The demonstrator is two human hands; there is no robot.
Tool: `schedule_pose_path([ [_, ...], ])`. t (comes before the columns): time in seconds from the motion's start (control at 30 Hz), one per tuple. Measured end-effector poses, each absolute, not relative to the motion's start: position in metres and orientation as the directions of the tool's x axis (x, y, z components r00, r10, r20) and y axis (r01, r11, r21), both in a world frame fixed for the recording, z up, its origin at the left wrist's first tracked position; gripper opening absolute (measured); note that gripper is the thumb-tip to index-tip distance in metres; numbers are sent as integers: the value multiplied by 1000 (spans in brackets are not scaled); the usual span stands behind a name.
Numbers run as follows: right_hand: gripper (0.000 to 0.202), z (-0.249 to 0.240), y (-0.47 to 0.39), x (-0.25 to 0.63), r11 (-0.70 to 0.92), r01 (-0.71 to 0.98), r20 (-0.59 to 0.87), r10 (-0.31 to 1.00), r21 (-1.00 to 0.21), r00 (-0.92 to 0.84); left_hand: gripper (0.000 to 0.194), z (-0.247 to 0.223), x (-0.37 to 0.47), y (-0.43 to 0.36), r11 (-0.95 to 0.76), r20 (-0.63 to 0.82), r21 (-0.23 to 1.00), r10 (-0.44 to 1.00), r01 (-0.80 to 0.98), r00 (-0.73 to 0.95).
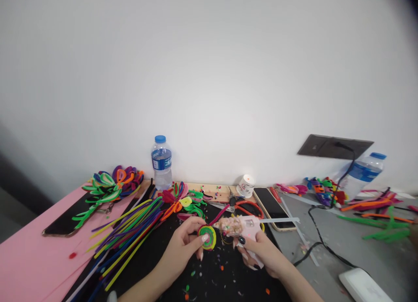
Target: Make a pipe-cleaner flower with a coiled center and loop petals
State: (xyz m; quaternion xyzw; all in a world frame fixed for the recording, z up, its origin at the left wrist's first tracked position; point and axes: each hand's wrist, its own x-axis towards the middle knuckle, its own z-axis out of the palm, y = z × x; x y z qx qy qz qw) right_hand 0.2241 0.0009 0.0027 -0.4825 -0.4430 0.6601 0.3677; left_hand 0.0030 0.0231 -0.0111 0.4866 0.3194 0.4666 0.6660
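My left hand (190,241) pinches a flat round coil of pipe cleaner (207,238), ringed in yellow, green and pink, with the thumb lying on its face. In my right hand (256,252) is a pale pink hot glue gun (247,227), its body crusted near the front. The gun's nozzle points left at the coil's upper right edge; I cannot tell whether it touches. A translucent glue stick (277,220) sticks out of the gun's back end. Behind the hands, a magenta pipe cleaner (219,215) slants up from the coil.
Loose pipe cleaners (130,236) lie in a bundle at left. Orange-handled scissors (250,208), a phone (272,204) and a paper cup (245,186) are behind my right hand. A water bottle (162,162) stands by the wall. A black cable (318,232) crosses the right side.
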Motion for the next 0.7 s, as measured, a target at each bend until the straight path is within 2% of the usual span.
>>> schedule_pose_path([
  [0.7,42,-2,2,223,-334,-74,-303,913,-940,-274,24,-11,2,21,88,33,949,928,-304,370],
])
